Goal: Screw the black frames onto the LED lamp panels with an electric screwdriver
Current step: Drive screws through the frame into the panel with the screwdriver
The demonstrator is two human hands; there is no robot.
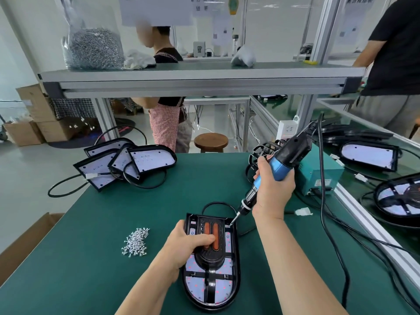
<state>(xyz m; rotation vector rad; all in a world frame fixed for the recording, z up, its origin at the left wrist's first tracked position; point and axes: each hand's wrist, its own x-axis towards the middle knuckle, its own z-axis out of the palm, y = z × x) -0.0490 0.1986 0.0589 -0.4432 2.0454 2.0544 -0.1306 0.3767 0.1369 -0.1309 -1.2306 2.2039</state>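
An LED lamp panel (pixel 223 289) with a black frame (pixel 209 278) on it lies on the green table in front of me. My left hand (pixel 187 244) presses down on the frame's middle, fingers laid across its two orange strips. My right hand (pixel 271 189) grips a blue and black electric screwdriver (pixel 280 163), tilted, its bit tip touching the frame's far right corner. A small heap of silver screws (pixel 136 242) lies to the left of the panel.
Several more lamp panels (pixel 127 162) with black cables are stacked at the table's far left. A teal power box (pixel 318 176) stands at the right, its cords trailing across the table. More panels (pixel 369 155) lie on the right-hand bench. Two people stand beyond the shelf.
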